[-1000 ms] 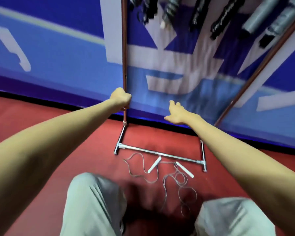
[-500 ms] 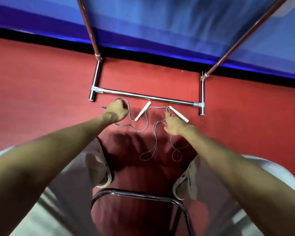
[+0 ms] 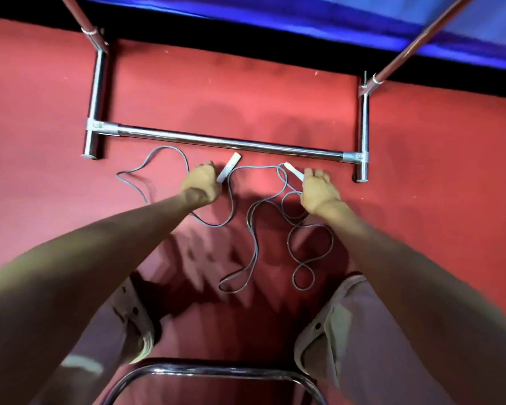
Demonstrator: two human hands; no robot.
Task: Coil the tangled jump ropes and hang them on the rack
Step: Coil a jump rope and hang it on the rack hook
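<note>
Left hand is curled round the near end of one white handle, which angles toward 1 o'clock; right hand is down on the other handle, fingers spread loose, grip can't be confirmed. Hands sit well apart, both just short of the rack base bar on the red floor. Grey rope lies tangled on the floor, one loop out at 10 o'clock of the left hand, the rest trailing to 6 o'clock between the knees, toward a chrome frame.
</note>
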